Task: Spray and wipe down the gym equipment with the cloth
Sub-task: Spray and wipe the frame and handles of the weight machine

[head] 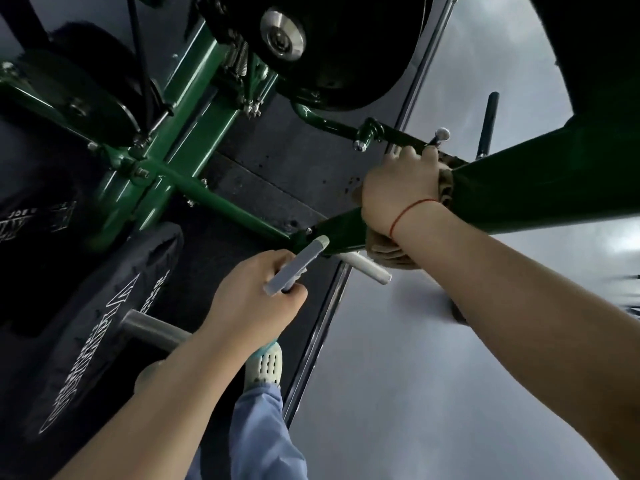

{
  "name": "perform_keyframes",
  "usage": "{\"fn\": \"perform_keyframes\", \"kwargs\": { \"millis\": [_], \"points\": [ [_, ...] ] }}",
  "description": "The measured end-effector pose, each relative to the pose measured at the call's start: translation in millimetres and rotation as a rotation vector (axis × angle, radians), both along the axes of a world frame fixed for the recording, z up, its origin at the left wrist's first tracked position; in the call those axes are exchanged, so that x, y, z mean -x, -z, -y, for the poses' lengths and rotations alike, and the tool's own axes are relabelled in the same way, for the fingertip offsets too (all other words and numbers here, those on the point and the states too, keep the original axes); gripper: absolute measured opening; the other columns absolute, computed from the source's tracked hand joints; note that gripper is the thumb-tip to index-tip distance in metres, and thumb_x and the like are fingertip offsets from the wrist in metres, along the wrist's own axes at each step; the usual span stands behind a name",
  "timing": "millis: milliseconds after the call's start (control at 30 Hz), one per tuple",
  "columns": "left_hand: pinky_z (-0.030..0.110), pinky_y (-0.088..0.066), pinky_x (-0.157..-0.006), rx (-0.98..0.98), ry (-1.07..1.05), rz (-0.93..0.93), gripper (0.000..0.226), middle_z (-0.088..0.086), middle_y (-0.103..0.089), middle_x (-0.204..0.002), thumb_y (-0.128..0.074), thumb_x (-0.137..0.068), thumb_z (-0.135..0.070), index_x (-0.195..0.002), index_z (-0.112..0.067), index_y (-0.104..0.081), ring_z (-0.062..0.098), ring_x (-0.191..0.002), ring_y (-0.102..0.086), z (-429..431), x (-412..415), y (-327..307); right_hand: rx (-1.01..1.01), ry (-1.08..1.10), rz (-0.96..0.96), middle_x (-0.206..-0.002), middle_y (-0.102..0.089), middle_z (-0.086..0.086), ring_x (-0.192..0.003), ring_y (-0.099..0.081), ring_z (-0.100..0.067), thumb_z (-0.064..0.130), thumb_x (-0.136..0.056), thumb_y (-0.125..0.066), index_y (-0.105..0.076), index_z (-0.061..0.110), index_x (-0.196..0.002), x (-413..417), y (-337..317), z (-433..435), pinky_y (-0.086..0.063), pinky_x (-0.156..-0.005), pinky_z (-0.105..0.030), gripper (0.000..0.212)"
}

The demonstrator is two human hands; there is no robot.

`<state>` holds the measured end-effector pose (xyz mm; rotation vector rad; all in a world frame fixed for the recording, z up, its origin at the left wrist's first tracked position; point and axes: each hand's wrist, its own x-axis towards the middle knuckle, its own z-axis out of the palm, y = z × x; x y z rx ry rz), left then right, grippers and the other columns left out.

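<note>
A green steel gym machine (194,147) fills the upper left, and a thick dark green arm (526,188) of it crosses the right side. My right hand (398,192) wraps a brownish cloth (384,249) around that arm, fingers curled over the top; a red string sits on the wrist. My left hand (256,299) grips the head of a pale grey spray bottle (298,265), its nozzle aimed up toward the arm near a joint. The bottle's body is hidden under my hand.
Black weight plates (97,327) with white lettering sit on a grey peg (152,327) at the lower left. A large black plate (332,50) hangs above. A white peg (367,266) juts out below the arm. My foot in a white shoe (265,367) stands by a floor strip.
</note>
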<state>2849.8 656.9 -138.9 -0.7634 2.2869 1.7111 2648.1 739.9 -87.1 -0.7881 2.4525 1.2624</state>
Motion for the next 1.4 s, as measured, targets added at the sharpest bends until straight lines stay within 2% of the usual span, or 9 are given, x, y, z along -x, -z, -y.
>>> {"fn": "perform_keyframes", "kwargs": {
  "millis": [167,333,467,667,933,1033,1133,1267,1400],
  "points": [
    [0.035,-0.045,-0.063,0.082,-0.025,0.071,0.012,-0.008,-0.053,-0.064,-0.064,-0.085,-0.016,-0.077,-0.022,-0.057,0.014,-0.062,-0.052,14,-13,27,-0.197,0.216,0.104,-0.148,-0.041,-0.016,-0.138,-0.033,-0.042,0.045,-0.092,-0.050,-0.042,0.022,-0.149,22,98,11,-0.019,-0.113,-0.070,0.062],
    [0.042,-0.047,-0.062,0.049,-0.064,0.086,0.012,-0.015,-0.048,-0.061,-0.062,-0.083,-0.015,-0.075,-0.018,-0.054,0.015,-0.057,-0.042,23,-25,57,-0.242,0.197,0.095,-0.144,-0.044,-0.019,-0.134,-0.038,-0.044,0.048,-0.093,-0.051,-0.048,0.015,-0.144,22,168,12,-0.023,-0.111,-0.068,0.061],
    [0.044,-0.048,-0.063,0.013,-0.077,0.103,0.007,-0.014,-0.045,-0.058,-0.061,-0.083,-0.015,-0.079,-0.019,-0.058,0.016,-0.058,-0.040,19,-26,85,-0.293,0.136,0.105,-0.122,-0.055,-0.014,-0.115,-0.050,-0.039,0.056,-0.085,-0.048,-0.062,0.020,-0.125,13,215,12,-0.036,-0.097,-0.059,0.055],
    [0.037,-0.042,-0.060,-0.041,-0.081,0.088,0.011,-0.013,-0.045,-0.058,-0.059,-0.082,-0.015,-0.075,-0.022,-0.055,0.015,-0.058,-0.038,1,-22,106,-0.318,-0.041,0.088,-0.125,-0.052,-0.021,-0.114,-0.049,-0.043,0.034,-0.091,-0.053,-0.061,0.010,-0.128,-16,247,1,-0.044,-0.097,-0.057,0.045],
    [0.031,-0.038,-0.060,-0.061,-0.076,0.083,0.012,-0.009,-0.050,-0.060,-0.062,-0.085,-0.015,-0.078,-0.024,-0.060,0.015,-0.059,-0.043,-12,-6,101,-0.018,-0.026,0.405,-0.111,-0.060,-0.003,-0.115,-0.050,-0.028,0.045,-0.087,-0.068,-0.067,0.022,-0.113,-36,195,-13,-0.039,-0.101,-0.051,0.035],
    [0.029,-0.032,-0.057,-0.083,-0.083,0.070,0.032,-0.012,-0.044,-0.052,-0.062,-0.084,-0.013,-0.062,-0.031,-0.049,0.013,-0.053,-0.035,-17,-2,94,0.089,-0.030,0.396,-0.118,-0.060,-0.001,-0.119,-0.048,-0.027,0.045,-0.088,-0.068,-0.066,0.023,-0.115,-46,149,-21,-0.037,-0.099,-0.047,0.034],
    [0.030,-0.034,-0.056,-0.067,-0.066,0.059,0.026,-0.011,-0.045,-0.053,-0.062,-0.084,-0.013,-0.065,-0.027,-0.049,0.012,-0.054,-0.036,-21,2,86,0.336,-0.118,0.233,-0.124,-0.059,0.004,-0.122,-0.046,-0.028,0.027,-0.087,-0.065,-0.070,0.032,-0.112,-52,99,-39,-0.037,-0.097,-0.046,0.027],
    [0.031,-0.042,-0.057,-0.037,-0.026,0.062,0.006,-0.003,-0.054,-0.061,-0.062,-0.086,-0.016,-0.082,-0.021,-0.063,0.013,-0.056,-0.046,-24,5,78,0.940,-0.178,-0.171,-0.135,-0.062,-0.002,-0.129,-0.049,-0.035,0.008,-0.072,-0.061,-0.075,0.026,-0.115,-61,31,-49,-0.036,-0.102,-0.049,0.049],
    [0.040,-0.047,-0.061,0.010,-0.020,0.038,0.004,0.006,-0.058,-0.068,-0.061,-0.086,-0.016,-0.086,-0.014,-0.063,0.027,-0.062,-0.050,-29,11,76,0.832,-0.004,-0.356,-0.148,-0.051,0.001,-0.141,-0.037,-0.027,0.015,-0.076,-0.049,-0.067,0.032,-0.125,-59,6,-33,-0.010,-0.116,-0.049,0.055]
  ]
}}
